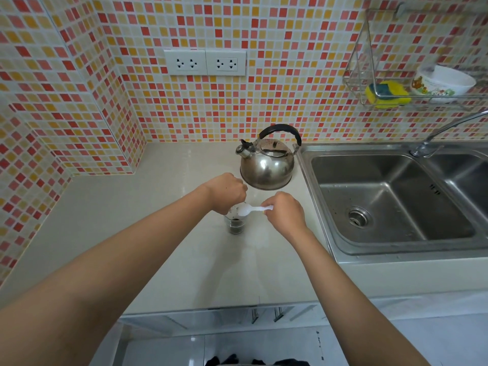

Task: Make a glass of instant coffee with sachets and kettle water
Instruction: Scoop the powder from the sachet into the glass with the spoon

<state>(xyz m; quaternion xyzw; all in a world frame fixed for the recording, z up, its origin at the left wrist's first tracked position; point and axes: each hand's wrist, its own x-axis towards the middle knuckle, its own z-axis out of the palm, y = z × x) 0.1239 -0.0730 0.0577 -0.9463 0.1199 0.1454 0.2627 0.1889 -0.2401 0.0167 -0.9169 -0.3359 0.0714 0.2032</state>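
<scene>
Holding a white plastic spoon (252,209) by the end of its handle, a person's right hand (286,212) poises the bowl over the mouth of a small clear glass (235,221) on a pale kitchen counter (163,233). The spoon lies almost level, its long axis running left to right: handle pinched at the right between the fingertips, bowl at the left, right above the rim of the glass. Dark coffee sits in the bottom of the glass, though whether it is dry powder or already wet is hard to tell from this angle.

The left hand (227,192) is closed in a loose fist just behind and above the glass, knuckles toward the wall; it seems to touch or steady the rim, but what, if anything, it holds between the fingers is hidden, and no sachet can be made out.

A steel whistling kettle (266,162) stands upright near the back of the counter, just beyond the two hands and beside the sink (390,196), its spout pointing left and its black handle arched overhead. It lies nearer the left hand's knuckles, yet the right hand is the one between the glass and the sink edge.

Judging by the layout, the next move turns on tipping the spoon's bowl downward into the glass, a short drop from where it hangs, with the handle end rising on the right.
</scene>
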